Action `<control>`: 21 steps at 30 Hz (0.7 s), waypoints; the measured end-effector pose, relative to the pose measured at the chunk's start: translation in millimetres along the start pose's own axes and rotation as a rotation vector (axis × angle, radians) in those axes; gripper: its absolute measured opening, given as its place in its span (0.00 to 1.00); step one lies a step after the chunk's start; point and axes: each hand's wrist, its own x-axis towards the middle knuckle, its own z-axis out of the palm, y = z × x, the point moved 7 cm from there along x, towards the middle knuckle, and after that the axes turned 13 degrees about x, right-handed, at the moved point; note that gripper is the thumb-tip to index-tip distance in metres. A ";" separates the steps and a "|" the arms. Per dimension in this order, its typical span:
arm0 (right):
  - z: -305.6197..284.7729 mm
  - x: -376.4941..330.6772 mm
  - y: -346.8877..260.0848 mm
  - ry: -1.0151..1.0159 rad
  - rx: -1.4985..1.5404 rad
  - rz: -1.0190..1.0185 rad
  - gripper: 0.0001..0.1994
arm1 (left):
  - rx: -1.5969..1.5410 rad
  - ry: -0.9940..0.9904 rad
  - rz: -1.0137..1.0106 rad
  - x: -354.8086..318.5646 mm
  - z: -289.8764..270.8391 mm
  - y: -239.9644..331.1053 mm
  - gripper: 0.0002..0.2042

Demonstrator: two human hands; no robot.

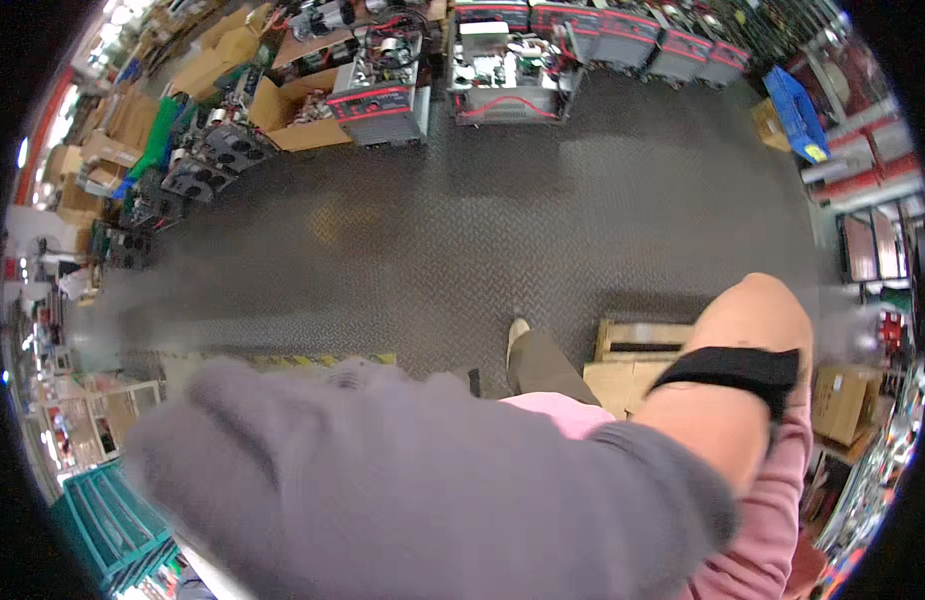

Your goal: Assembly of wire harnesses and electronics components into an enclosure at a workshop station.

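**Grip out of sight**
We can't see either hand, so can't tell clenched or released. Carton (pixel 615 384) lies near right, just left of the banded arm (pixel 753 315), our nearer one; long axis partly covered.

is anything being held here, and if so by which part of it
It cannot be told: neither hand shows. Only a bent, partly bare arm with a black band is visible at the right.
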 end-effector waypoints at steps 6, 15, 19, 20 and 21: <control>-86.6 108.3 136.9 -0.333 0.096 0.436 0.25 | -0.097 0.195 0.076 12.2 -9.1 -13.6 0.08; -370.8 35.4 400.3 0.089 -0.389 0.907 0.13 | -0.597 -0.015 -0.256 186.7 -7.2 37.6 0.14; -510.1 -173.0 473.5 0.426 -0.648 1.209 0.08 | -0.380 0.011 0.040 214.4 -108.2 250.3 0.16; -501.2 -160.6 452.4 0.454 -0.553 1.374 0.08 | -0.390 0.031 0.014 223.1 -117.4 256.7 0.16; -506.6 -172.8 455.7 0.318 -0.502 1.599 0.10 | -0.401 0.071 0.083 239.1 -127.6 277.1 0.16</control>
